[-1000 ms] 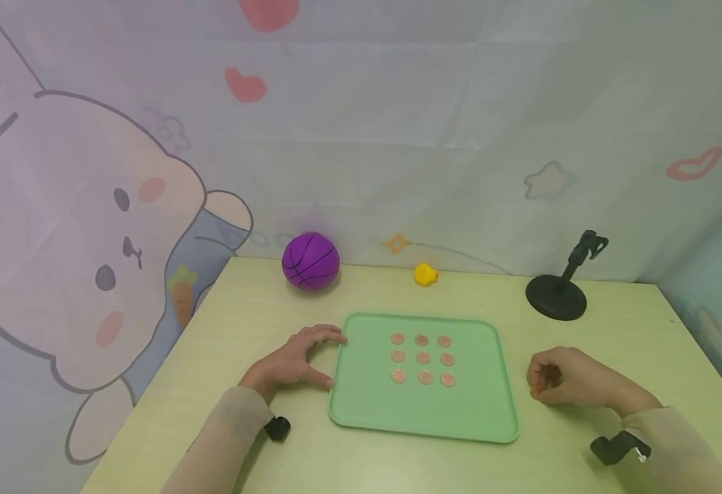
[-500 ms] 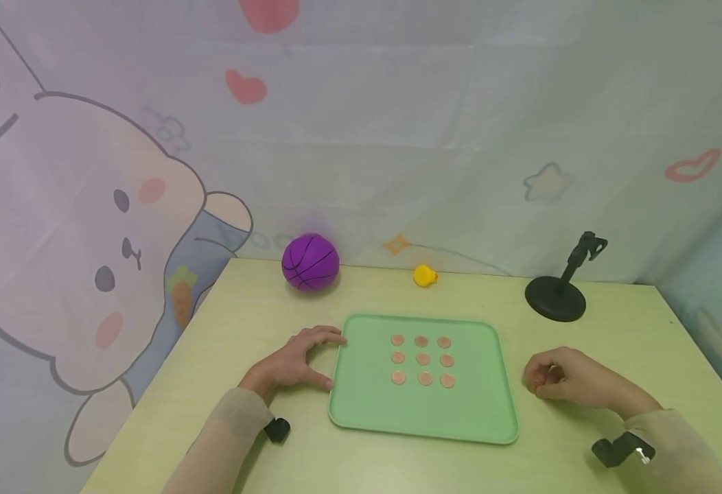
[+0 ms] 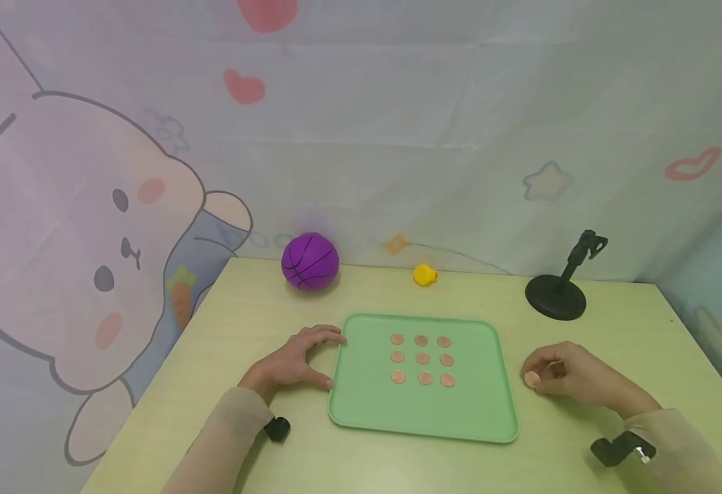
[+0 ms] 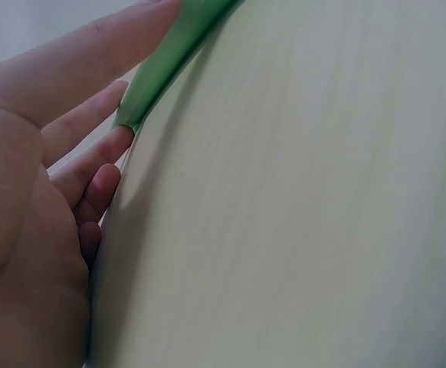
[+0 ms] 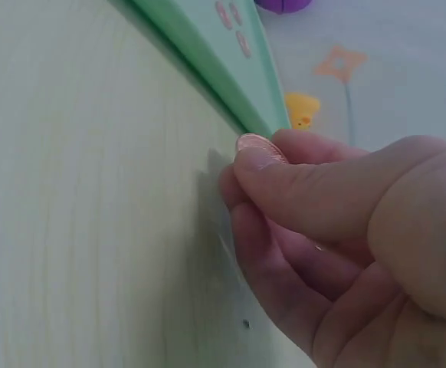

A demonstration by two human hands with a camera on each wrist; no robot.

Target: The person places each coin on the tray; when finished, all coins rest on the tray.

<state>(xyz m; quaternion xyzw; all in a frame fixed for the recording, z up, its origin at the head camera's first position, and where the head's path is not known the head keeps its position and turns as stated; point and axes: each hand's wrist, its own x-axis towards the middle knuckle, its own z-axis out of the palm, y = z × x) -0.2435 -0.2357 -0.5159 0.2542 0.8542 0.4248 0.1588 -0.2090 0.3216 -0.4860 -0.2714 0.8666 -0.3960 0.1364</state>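
A light green tray [image 3: 373, 418] lies on the table, bearing copper-coloured coins [image 3: 423, 358] in three rows of three. At its left rim, my left hand [image 3: 287, 360] is spread, thumb and fingertips touching the edge; the left wrist view shows the fingers along the green rim [image 4: 158, 77]. To the right of the tray, my right hand [image 3: 567, 374] pinches a coin [image 3: 531, 379] between thumb and index finger. In the right wrist view this coin [image 5: 260, 146] stands out past the thumb tip, its lower part hidden. The other right fingers are curled, with a small glint between them.
Along the back of the table are a purple basketball [image 3: 310, 262], a small yellow toy duck [image 3: 425, 275] and a black stand [image 3: 556, 296] with a clip on top. A patterned cloth [image 3: 367, 137] hangs behind. Wrist mounts sit on both sleeves.
My right hand has shifted slightly left, and its fingers have worked a coin out to the fingertips, where its face now shows. The left hand, tray and laid-out coins have stayed put.
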